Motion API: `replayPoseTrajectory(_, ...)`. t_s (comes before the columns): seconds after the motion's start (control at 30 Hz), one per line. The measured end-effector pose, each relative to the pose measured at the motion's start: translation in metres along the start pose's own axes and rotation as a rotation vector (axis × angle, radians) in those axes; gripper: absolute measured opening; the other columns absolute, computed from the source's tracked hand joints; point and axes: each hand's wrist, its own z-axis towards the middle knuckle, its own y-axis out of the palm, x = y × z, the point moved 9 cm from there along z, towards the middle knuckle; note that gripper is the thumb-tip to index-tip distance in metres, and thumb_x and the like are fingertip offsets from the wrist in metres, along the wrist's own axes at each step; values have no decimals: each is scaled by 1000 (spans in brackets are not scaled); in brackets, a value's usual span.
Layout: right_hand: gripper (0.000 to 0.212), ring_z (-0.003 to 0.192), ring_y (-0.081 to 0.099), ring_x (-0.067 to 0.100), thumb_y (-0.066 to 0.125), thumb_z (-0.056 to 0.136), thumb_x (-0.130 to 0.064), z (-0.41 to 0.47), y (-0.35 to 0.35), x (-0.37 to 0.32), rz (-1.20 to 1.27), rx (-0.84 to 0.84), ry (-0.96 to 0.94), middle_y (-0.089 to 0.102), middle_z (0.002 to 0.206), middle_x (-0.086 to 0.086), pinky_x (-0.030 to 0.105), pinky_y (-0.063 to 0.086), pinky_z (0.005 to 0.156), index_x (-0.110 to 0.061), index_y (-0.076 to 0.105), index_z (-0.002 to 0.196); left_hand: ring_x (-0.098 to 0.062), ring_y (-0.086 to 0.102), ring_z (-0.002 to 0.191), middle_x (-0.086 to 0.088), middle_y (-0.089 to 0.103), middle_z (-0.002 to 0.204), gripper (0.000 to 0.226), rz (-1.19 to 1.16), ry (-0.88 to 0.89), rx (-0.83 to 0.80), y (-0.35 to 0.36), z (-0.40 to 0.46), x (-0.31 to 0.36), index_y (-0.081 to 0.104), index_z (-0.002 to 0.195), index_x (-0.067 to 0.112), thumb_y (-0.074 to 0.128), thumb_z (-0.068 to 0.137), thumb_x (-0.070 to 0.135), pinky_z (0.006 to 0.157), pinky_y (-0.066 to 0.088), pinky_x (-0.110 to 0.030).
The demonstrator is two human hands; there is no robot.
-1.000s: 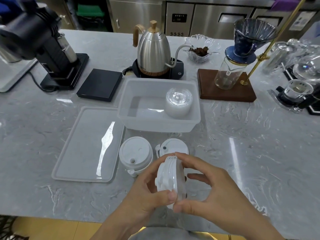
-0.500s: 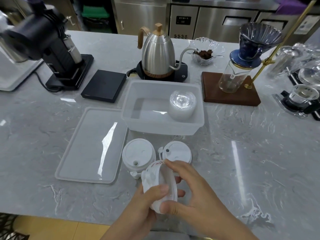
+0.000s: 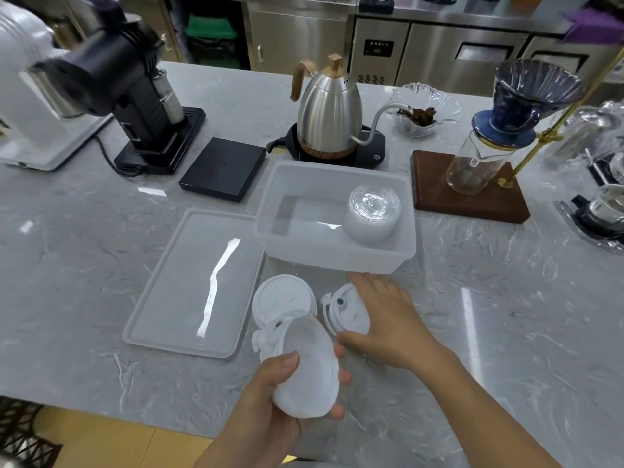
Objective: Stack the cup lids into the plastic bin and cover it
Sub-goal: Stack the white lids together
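Observation:
My left hand (image 3: 270, 400) grips a stack of white cup lids (image 3: 309, 366), tilted so the hollow underside faces me. My right hand (image 3: 388, 319) lies spread over a white lid (image 3: 344, 310) on the counter, fingers apart, covering its right part. Another white lid stack (image 3: 282, 302) stands just left of it. The translucent plastic bin (image 3: 304, 244) sits behind them and holds a stack of clear lids (image 3: 373, 211) in its right end. The bin's flat cover (image 3: 189, 282) lies on the counter to the left.
Behind the bin stand a steel gooseneck kettle (image 3: 329, 109) on a black base, a black scale (image 3: 223, 168), a black grinder (image 3: 135, 92) and a wooden pour-over stand (image 3: 469, 190) with a glass carafe. The counter's front edge runs close below my hands.
My right hand has let go of the held stack and reached forward onto the lid on the counter. My left hand now holds the stack alone, lower and turned underside up.

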Motion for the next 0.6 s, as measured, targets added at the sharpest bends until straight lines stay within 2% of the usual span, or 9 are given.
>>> replayPoseTrajectory(0.1,86,124,45,19,72,65,-54,-2,-1,1,73,39,-2,48,133,-8,34,38,103,-31,37,140,-42,70,83,-31,68,108,83,15,19,38,-7,0,2,76,111,7,100,37,34,52,57,-43)
replayPoseTrajectory(0.23,87,99,51,2,88,48,-52,-16,-13,17,339,133,137,35,117,-16,19,45,79,-44,41,121,-43,72,84,-32,70,110,90,30,32,94,-15,2,1,73,116,7,102,34,33,52,58,-44)
replayPoseTrajectory(0.3,71,91,57,-3,95,49,-40,-27,-22,35,556,256,235,47,110,-18,9,45,72,-40,55,108,-43,73,85,-33,70,111,91,38,35,113,-17,3,0,74,116,8,102,33,34,54,59,-44)
replayPoseTrajectory(0.37,38,74,62,-2,94,63,-23,-37,-30,52,848,376,252,65,89,-16,10,49,61,-32,66,87,-43,73,85,-32,70,111,93,56,27,135,-18,5,-2,74,114,6,102,31,36,56,60,-44)
replayPoseTrajectory(0.43,22,65,63,-1,86,76,-13,-44,-31,62,1049,419,257,70,74,-14,11,49,55,-26,68,76,-42,74,86,-31,71,111,98,74,22,161,-20,7,-4,72,116,6,102,29,38,58,61,-44)
replayPoseTrajectory(0.47,21,65,64,0,83,79,-10,-47,-31,65,1100,423,274,71,74,-13,12,50,55,-25,68,79,-41,74,87,-30,72,111,96,86,21,169,-20,8,-4,74,113,8,102,28,40,59,61,-44)
replayPoseTrajectory(0.53,23,71,69,4,79,81,-9,-51,-23,68,1205,404,331,74,84,-8,15,54,60,-22,69,97,-39,75,87,-28,73,111,87,101,23,166,-19,9,-4,80,104,13,102,26,42,61,62,-43)
replayPoseTrajectory(0.6,35,79,74,7,74,78,-16,-56,-14,66,1441,363,395,76,97,2,24,57,69,-15,66,112,-40,75,89,-28,73,113,87,103,11,156,-16,9,-5,80,105,14,102,26,43,63,62,-43)
